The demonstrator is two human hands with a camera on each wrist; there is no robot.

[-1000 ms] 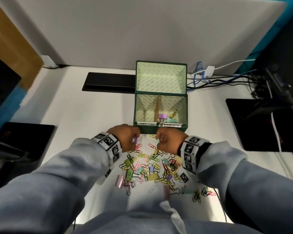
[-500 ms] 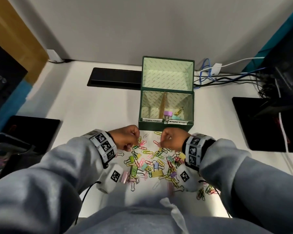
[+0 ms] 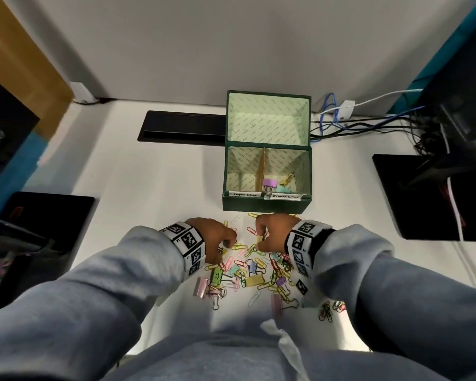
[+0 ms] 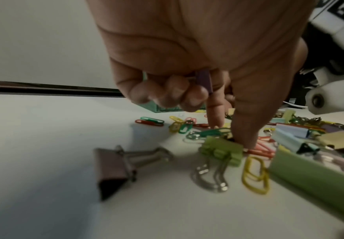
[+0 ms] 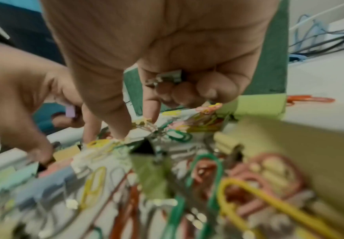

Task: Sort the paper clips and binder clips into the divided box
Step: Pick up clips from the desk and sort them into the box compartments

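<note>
Green card forms the box (image 3: 267,206), which is standing open at the centre of the head view with its lid tipped back, so that both labelled compartments are being kept within easy reach just above the pile (image 3: 253,273). A lilac binder clip (image 3: 270,183) and some others are lying in the right compartment, against the divider (image 3: 261,171); the left compartment looks bare, so the sorting is judged to be at an early stage. The pile of paper clips and binder clips is spread on the white desk (image 3: 149,204) in the lower middle of the frame, between the two wrists. The left hand (image 3: 213,237) is being held knuckles-up over the pile's left edge: in the left wrist view a purple clip (image 4: 204,80) is being kept tucked under the three curled fingers (image 4: 179,92), probably so that more can be gathered before a trip to the box, while the forefinger and thumb are being pressed down beside a green binder clip (image 4: 221,149). The right hand (image 3: 275,232) is being posed the same way at the pile's upper right; a metal-handled clip (image 5: 167,79) is being held in its curled fingers, and its thumb and forefinger are being lowered into the tangle, though what they are pinching cannot be told through the blur.
</note>
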